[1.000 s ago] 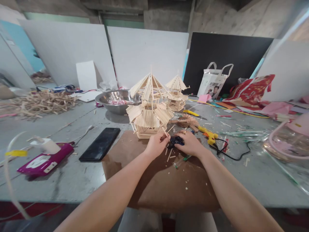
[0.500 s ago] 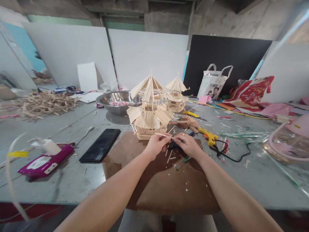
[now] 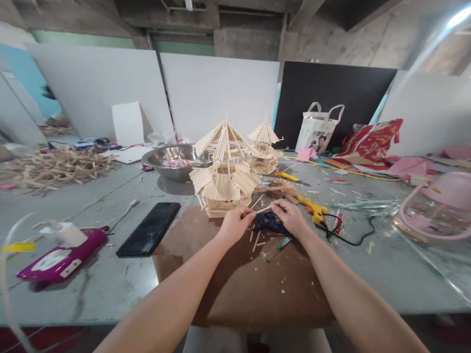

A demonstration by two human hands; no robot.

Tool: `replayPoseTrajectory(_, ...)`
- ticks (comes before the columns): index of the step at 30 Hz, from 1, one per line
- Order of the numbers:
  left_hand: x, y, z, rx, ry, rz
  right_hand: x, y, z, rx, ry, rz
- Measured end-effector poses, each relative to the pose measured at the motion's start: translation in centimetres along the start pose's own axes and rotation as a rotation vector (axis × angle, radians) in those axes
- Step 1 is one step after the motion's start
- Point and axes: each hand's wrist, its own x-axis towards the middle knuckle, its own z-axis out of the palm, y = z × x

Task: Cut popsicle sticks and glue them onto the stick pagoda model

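Observation:
Between my two hands runs a short pale wooden stick [image 3: 263,210]. My left hand [image 3: 236,224] pinches its left end and my right hand [image 3: 290,216] pinches the other. Just beneath them a dark blue tool [image 3: 272,223], its kind partly hidden, lies on a brown board [image 3: 257,294] with small stick pieces scattered about. Right behind my left hand stands a pavilion model [image 3: 225,184] built of wooden sticks, with two tiers of roof. A smaller stick pavilion [image 3: 264,149] is behind it to the right.
A black phone [image 3: 149,229] and a purple power strip [image 3: 62,257] lie to the left. Further back are a metal bowl [image 3: 176,171] and a stick pile [image 3: 59,166]. At right are a yellow glue gun [image 3: 314,211], a yellow-handled cutter [image 3: 287,176] and a pink-handled clear container [image 3: 427,215].
My hands have moved slightly apart, and the stick now spans the gap between them instead of jutting out over my left hand. The whole view has shifted a little.

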Motion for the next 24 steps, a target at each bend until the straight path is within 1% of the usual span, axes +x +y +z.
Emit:
replayPoseTrajectory(2,0.0,-0.1,0.0,0.112,-0.046,0.055,0.2,0.1,-0.4,-0.076,0.055,0.030)
replayPoseTrajectory(5,0.0,-0.3,0.0,0.146,-0.050,0.058,0.5,0.9,-1.8,-0.297,0.189,0.132)
replayPoseTrajectory(8,0.1,-0.5,0.1,0.077,-0.006,0.027,0.8,2.3,-3.9,-0.597,0.331,0.341)
replayPoseTrajectory(9,0.1,-0.5,0.1,0.047,0.004,0.021,0.7,2.9,-4.6,-0.683,0.338,0.413)
replayPoseTrajectory(11,0.1,-0.5,0.2,-0.010,0.008,0.023,0.6,3.9,-5.7,-0.790,0.344,0.564)
replayPoseTrajectory(13,0.0,-0.5,0.3,-0.053,0.009,0.033,0.3,5.0,-6.4,-0.816,0.294,0.670)
replayPoseTrajectory(15,-0.1,-0.4,0.3,-0.088,0.014,0.040,0.0,5.8,-6.8,-0.783,0.245,0.768)
replayPoseTrajectory(17,-0.2,-0.3,0.4,-0.126,0.018,0.040,-0.1,6.5,-6.8,-0.719,0.153,0.854)
replayPoseTrajectory(20,-0.4,-0.3,0.6,-0.185,0.016,0.033,-0.1,7.1,-6.7,-0.665,0.109,0.918)
replayPoseTrajectory(24,-0.5,-0.2,0.8,-0.228,-0.016,0.063,-0.1,7.8,-6.4,-0.653,0.129,0.896)
